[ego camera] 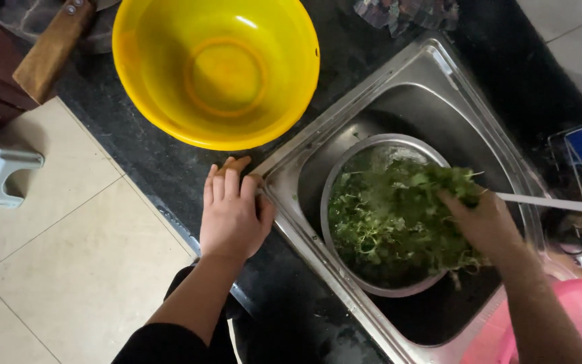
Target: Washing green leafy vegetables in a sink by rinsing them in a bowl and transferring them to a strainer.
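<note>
In the round steel bowl [345, 182], right hand [483, 222] grips leafy greens [385, 216].

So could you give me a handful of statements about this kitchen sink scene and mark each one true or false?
1. The right hand is in the leafy greens. True.
2. The greens sit in the yellow bowl. False: they are in a metal bowl inside the sink; the yellow bowl holds none.
3. The left hand rests flat on the dark counter at the sink's corner. True.
4. The left hand holds a knife. False: it holds nothing.
5. The yellow bowl stands in the sink. False: it stands on the counter beside it.
</note>
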